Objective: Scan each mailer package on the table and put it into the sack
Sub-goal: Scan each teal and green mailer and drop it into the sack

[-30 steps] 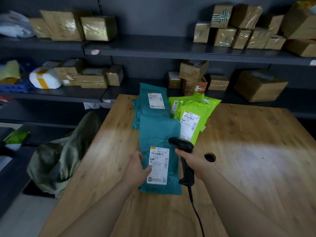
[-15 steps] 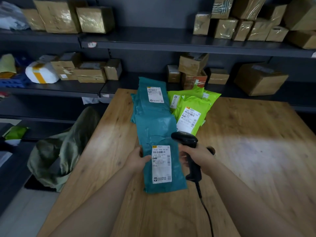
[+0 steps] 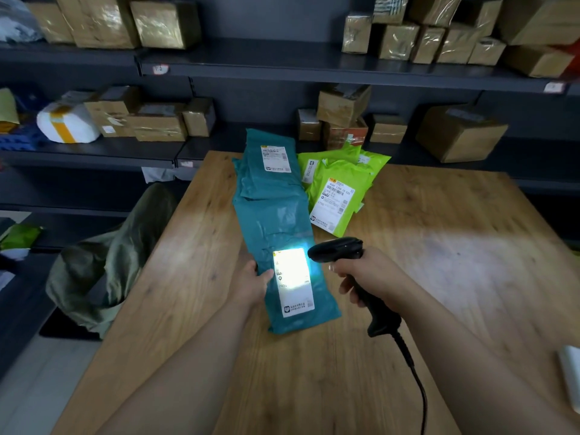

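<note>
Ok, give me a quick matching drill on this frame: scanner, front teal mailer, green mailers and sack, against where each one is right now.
1. scanner
2. front teal mailer
3. green mailers
4. sack

a. beside the table, off its left edge
b. gripped in the right hand
c. held by the left hand, label lit up
d. lying at the far end of the table

Pairs: 1-b, 2-c, 3-d, 4-a.

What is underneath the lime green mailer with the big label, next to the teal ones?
More lime green mailers lie under that top green mailer, poking out behind it and to its left; one shows a small label. How many are stacked there is hidden.
</note>
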The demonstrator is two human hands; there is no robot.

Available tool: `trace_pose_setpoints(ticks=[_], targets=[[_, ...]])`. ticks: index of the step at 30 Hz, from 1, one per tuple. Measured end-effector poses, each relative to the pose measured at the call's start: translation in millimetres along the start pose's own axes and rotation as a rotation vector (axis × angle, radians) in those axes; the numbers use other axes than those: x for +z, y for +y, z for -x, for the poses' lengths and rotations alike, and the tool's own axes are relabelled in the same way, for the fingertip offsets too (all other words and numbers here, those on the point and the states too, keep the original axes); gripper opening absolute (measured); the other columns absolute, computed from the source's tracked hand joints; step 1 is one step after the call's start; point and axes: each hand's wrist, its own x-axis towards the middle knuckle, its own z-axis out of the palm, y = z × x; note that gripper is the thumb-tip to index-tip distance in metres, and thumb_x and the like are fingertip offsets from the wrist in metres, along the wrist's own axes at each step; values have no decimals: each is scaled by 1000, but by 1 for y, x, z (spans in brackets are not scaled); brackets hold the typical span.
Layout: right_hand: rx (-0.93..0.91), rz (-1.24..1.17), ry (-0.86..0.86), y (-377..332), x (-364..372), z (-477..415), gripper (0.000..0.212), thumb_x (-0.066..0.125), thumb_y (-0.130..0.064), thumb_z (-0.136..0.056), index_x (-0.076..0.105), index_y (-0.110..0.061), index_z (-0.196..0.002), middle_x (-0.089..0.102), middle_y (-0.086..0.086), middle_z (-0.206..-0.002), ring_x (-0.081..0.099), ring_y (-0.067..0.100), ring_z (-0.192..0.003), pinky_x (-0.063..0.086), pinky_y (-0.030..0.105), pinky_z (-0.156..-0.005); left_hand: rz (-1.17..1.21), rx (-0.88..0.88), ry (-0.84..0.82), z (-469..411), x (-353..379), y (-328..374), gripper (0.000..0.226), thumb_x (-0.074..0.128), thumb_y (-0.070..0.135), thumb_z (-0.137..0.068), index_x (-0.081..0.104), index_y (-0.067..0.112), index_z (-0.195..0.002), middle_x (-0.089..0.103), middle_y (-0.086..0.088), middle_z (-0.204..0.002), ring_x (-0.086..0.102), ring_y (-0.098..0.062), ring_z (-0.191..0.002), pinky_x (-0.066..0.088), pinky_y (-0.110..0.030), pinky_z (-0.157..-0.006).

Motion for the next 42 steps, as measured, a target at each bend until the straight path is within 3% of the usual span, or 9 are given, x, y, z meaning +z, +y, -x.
trace_pose_setpoints(ticks=[4, 10, 21, 29, 37, 42], targets=[[-4, 17, 38, 1, -8, 12, 27, 65, -22, -86, 64, -1, -103, 70, 15, -72, 58, 20, -48, 45, 27, -47, 51, -24, 22, 7, 10, -1, 24, 58, 6, -92, 60, 12, -115, 69, -7, -115, 66, -28, -103, 51, -51, -94], [-4, 55, 27, 2, -13, 25, 26, 65, -22, -86, 64, -2, -102, 70, 14, -71, 59, 19, -50, 47, 28, -47, 87, -32, 35, 13, 16, -3, 29, 55, 3, -93, 57, 5, -122, 67, -9, -116, 66, -27, -100, 53, -46, -91], [3, 78, 12, 0, -14, 30, 22, 66, -22, -85, 64, -2, -93, 67, 11, -66, 58, 19, -49, 46, 28, -49, 109, -46, 55, 13, 17, -7, 28, 52, 3, -96, 54, 5, -123, 64, -7, -113, 64, -24, -94, 52, -35, -77], [9, 80, -3, -2, -13, 31, 21, 65, -23, -86, 65, -3, -93, 66, 10, -66, 57, 19, -51, 47, 29, -51, 49, -53, 53, 8, 14, -12, 25, 54, 7, -94, 58, 11, -119, 67, -5, -115, 66, -25, -99, 54, -48, -91], [-39, 66, -18, -5, -11, 33, 18, 65, -22, -87, 65, -14, -104, 75, 12, -81, 58, 18, -53, 49, 29, -52, 108, -70, 52, 10, 15, -12, 24, 55, 7, -94, 58, 10, -118, 69, -7, -111, 67, -27, -101, 53, -49, -93], [-33, 67, 8, -3, -8, 36, 22, 65, -22, -87, 65, -10, -104, 74, 13, -78, 59, 18, -53, 49, 29, -52, 61, -54, 45, 14, 14, -10, 23, 53, 7, -94, 60, 13, -114, 69, -4, -110, 66, -24, -99, 53, -48, -92]])
